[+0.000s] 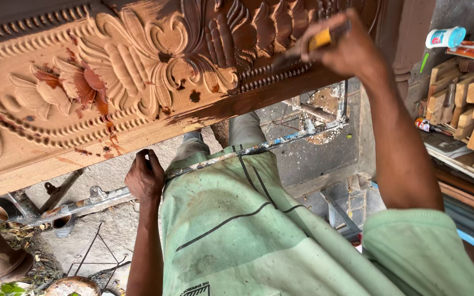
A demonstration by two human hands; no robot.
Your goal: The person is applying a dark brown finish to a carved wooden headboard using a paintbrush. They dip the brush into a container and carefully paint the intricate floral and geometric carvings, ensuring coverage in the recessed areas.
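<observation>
A large carved wooden panel with flower and bead patterns fills the upper part of the view, partly coated in dark reddish-brown stain. My right hand is closed on a brush with a yellow handle, its tip against the carving near the panel's lower right. My left hand grips the panel's lower edge from underneath, beside a paint-spattered metal stand bar. I wear a green shirt.
Wooden offcuts, small tubes and a white pot crowd shelves at the right. Cans and a wire frame lie on the concrete floor at lower left.
</observation>
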